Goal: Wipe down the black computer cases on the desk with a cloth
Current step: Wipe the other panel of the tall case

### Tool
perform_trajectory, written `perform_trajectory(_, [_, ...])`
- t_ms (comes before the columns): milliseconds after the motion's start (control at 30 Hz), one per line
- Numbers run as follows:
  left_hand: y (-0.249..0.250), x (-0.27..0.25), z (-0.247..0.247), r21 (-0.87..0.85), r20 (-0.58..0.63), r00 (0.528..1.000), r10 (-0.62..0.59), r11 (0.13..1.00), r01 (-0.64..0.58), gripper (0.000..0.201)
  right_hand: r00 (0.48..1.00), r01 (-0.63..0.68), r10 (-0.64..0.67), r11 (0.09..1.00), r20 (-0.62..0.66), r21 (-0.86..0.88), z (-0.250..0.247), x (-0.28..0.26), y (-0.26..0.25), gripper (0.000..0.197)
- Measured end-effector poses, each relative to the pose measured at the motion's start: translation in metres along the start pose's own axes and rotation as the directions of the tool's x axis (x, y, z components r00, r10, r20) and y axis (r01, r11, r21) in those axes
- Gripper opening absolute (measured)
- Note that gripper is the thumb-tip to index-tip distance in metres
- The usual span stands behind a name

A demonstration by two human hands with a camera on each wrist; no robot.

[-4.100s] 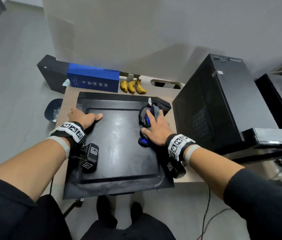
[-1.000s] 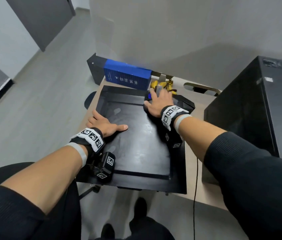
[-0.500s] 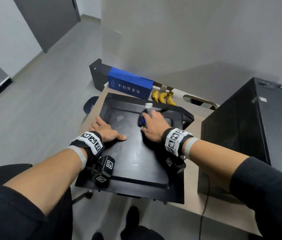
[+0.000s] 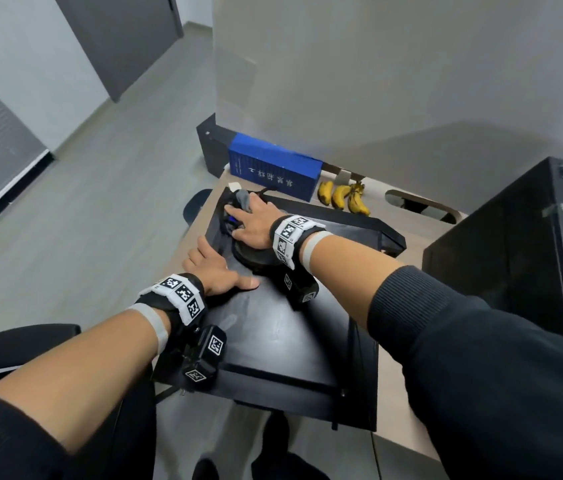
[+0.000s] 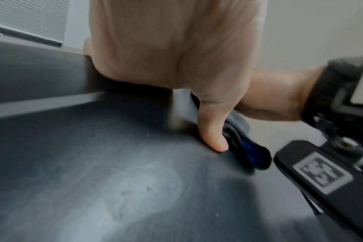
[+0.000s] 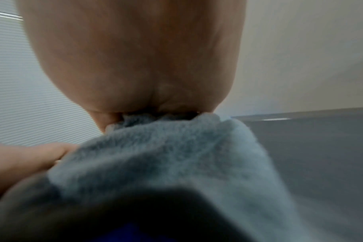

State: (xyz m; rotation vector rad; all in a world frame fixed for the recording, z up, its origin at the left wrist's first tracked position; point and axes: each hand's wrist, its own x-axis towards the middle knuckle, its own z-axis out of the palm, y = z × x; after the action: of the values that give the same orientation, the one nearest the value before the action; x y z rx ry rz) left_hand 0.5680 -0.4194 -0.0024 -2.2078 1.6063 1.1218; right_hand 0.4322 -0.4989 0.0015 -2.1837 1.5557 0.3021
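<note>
A black computer case (image 4: 290, 334) lies flat on the desk. My right hand (image 4: 249, 220) is at its far left corner, fingers bent over a bunched grey-and-blue cloth (image 4: 242, 199) and pressing it onto the panel. In the right wrist view the cloth (image 6: 166, 155) fills the space under my palm, with the thumb against its side. My left hand (image 4: 216, 268) rests on the case's left edge, thumb (image 5: 212, 131) flat on the dusty top (image 5: 93, 163). A second black case (image 4: 515, 254) stands upright at the right.
A blue box (image 4: 273, 169) and a few bananas (image 4: 342, 199) lie at the back of the desk (image 4: 397, 403). A black box (image 4: 212, 147) sits behind the blue one. A black chair (image 4: 20, 344) is at my lower left.
My right hand has slid the cloth from the case's far right corner across to its far left corner. My left hand has stayed on the left edge.
</note>
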Motion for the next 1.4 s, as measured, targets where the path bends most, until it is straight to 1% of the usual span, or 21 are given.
perform_trajectory(133, [-0.001, -0.004, -0.002, -0.048, -0.015, 1.000, 0.008, 0.999, -0.009, 0.156, 0.970, -0.225, 0.231, 0.971, -0.075, 0.086, 0.008, -0.056, 0.056, 0.066])
perform_trajectory(233, [-0.004, -0.003, 0.000, -0.113, -0.028, 0.999, 0.015, 0.993, -0.018, 0.151, 0.889, -0.419, 0.445, 0.886, -0.108, 0.200, 0.020, -0.106, 0.089, 0.066])
perform_trajectory(300, [-0.006, 0.001, 0.003, -0.181, -0.071, 0.997, 0.035, 0.982, -0.047, 0.135, 0.843, -0.481, 0.520, 0.843, -0.139, 0.240, 0.031, -0.126, 0.088, 0.068])
perform_trajectory(333, [-0.006, 0.000, 0.002, -0.236, -0.096, 0.994, 0.043, 0.970, -0.065, 0.124, 0.839, -0.485, 0.524, 0.843, -0.148, 0.235, 0.037, -0.130, 0.080, 0.069])
perform_trajectory(400, [-0.010, 0.010, 0.001, -0.405, -0.109, 0.991, 0.072, 0.908, -0.110, 0.110, 0.866, -0.443, 0.471, 0.879, -0.167, 0.178, 0.047, -0.129, 0.053, 0.069])
perform_trajectory(500, [-0.033, 0.052, 0.008, -0.684, -0.046, 0.987, 0.152, 0.715, -0.142, 0.124, 0.938, -0.282, 0.294, 0.955, -0.185, 0.090, 0.058, -0.110, -0.007, 0.071])
perform_trajectory(533, [-0.045, 0.069, 0.014, -0.738, 0.006, 0.982, 0.189, 0.664, -0.123, 0.120, 0.955, -0.223, 0.232, 0.973, -0.183, 0.065, 0.063, -0.104, -0.030, 0.071])
perform_trajectory(567, [-0.055, 0.077, 0.018, -0.766, 0.060, 0.973, 0.223, 0.635, -0.099, 0.110, 0.969, -0.168, 0.175, 0.984, -0.176, 0.050, 0.068, -0.102, -0.054, 0.071])
perform_trajectory(600, [-0.061, 0.064, 0.017, -0.782, 0.071, 0.964, 0.256, 0.614, -0.106, 0.098, 0.977, -0.116, 0.121, 0.992, -0.174, 0.042, 0.077, -0.105, -0.078, 0.070])
perform_trajectory(633, [-0.067, 0.054, 0.017, -0.785, 0.074, 0.962, 0.263, 0.611, -0.107, 0.091, 0.982, -0.063, 0.067, 0.998, -0.174, 0.027, 0.086, -0.113, -0.096, 0.069])
perform_trajectory(733, [-0.088, 0.042, 0.031, -0.759, 0.060, 0.962, 0.265, 0.639, -0.129, 0.103, 0.975, 0.079, -0.074, 0.997, -0.207, 0.013, 0.115, -0.157, -0.117, 0.067])
perform_trajectory(800, [-0.102, 0.038, 0.040, -0.745, 0.004, 0.980, 0.199, 0.654, -0.130, 0.097, 0.962, 0.083, -0.070, 0.996, -0.265, 0.040, 0.130, -0.190, -0.104, 0.067])
perform_trajectory(833, [-0.106, 0.025, 0.040, -0.750, -0.053, 0.982, 0.182, 0.642, -0.159, 0.088, 0.951, 0.023, 0.001, 0.997, -0.309, 0.075, 0.135, -0.203, -0.094, 0.065])
perform_trajectory(900, [-0.113, 0.006, 0.042, -0.740, -0.121, 0.978, 0.170, 0.641, -0.203, 0.083, 0.884, -0.198, 0.242, 0.969, -0.400, 0.148, 0.140, -0.218, -0.078, 0.067])
perform_trajectory(967, [-0.113, -0.034, 0.035, -0.709, -0.148, 0.977, 0.152, 0.673, -0.212, 0.089, 0.825, -0.408, 0.434, 0.900, -0.361, 0.150, 0.141, -0.217, -0.081, 0.073])
perform_trajectory(1033, [-0.111, -0.062, 0.035, -0.638, -0.191, 0.975, 0.117, 0.740, -0.214, 0.083, 0.813, -0.461, 0.486, 0.874, -0.320, 0.154, 0.141, -0.209, -0.099, 0.072])
perform_trajectory(1100, [-0.108, -0.086, 0.037, -0.546, -0.251, 0.963, 0.101, 0.806, -0.228, 0.071, 0.853, -0.389, 0.411, 0.912, -0.323, 0.131, 0.145, -0.201, -0.122, 0.072])
perform_trajectory(1200, [-0.106, -0.108, 0.045, -0.459, -0.383, 0.905, 0.188, 0.811, -0.363, 0.064, 0.920, -0.172, 0.185, 0.983, -0.345, 0.068, 0.158, -0.205, -0.147, 0.068])
perform_trajectory(1267, [-0.107, -0.116, 0.051, -0.427, -0.432, 0.874, 0.223, 0.803, -0.416, 0.057, 0.917, -0.063, 0.078, 0.997, -0.391, 0.052, 0.164, -0.219, -0.146, 0.062])
perform_trajectory(1333, [-0.106, -0.126, 0.062, -0.414, -0.470, 0.846, 0.252, 0.784, -0.463, 0.051, 0.896, -0.044, 0.074, 0.996, -0.437, 0.079, 0.171, -0.243, -0.130, 0.065])
perform_trajectory(1400, [-0.106, -0.132, 0.071, -0.432, -0.482, 0.833, 0.273, 0.753, -0.497, 0.045, 0.875, -0.122, 0.160, 0.986, -0.457, 0.111, 0.180, -0.270, -0.109, 0.073])
